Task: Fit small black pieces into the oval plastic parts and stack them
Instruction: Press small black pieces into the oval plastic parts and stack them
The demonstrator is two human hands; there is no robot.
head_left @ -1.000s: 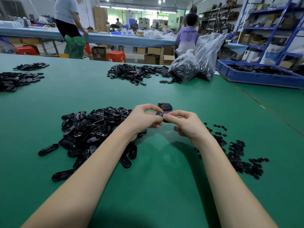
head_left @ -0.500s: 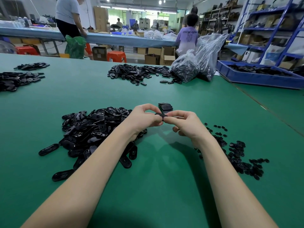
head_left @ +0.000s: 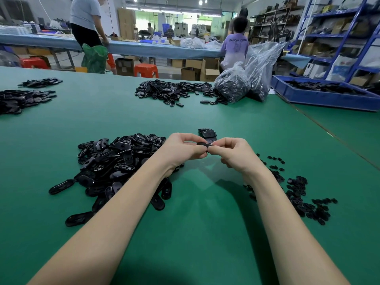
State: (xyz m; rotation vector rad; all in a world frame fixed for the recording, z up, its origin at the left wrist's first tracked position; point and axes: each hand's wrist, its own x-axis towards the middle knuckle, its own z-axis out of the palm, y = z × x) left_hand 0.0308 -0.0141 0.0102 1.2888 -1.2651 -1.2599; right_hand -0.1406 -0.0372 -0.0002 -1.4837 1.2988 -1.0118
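Both hands meet above the green table [head_left: 195, 223] around one black oval plastic part [head_left: 203, 144]. My left hand [head_left: 183, 150] pinches its left end and my right hand [head_left: 234, 154] pinches its right end with curled fingers. Whether a small piece sits inside it is hidden by my fingertips. Just behind the hands stands a short stack of oval parts [head_left: 208, 133]. A large heap of loose oval parts [head_left: 117, 161] lies under and left of my left forearm. Small black pieces [head_left: 302, 194] are scattered to the right of my right forearm.
Farther back lie another heap of black parts [head_left: 172, 91] and two clear bags of parts [head_left: 244, 83]. More black parts [head_left: 20, 99] lie at the far left. A blue tray [head_left: 324, 97] sits at the right. Two people stand at a table behind.
My hands have stayed together at the same spot; the fingers have shifted slightly on the oval part. The heaps and the stack have not moved.
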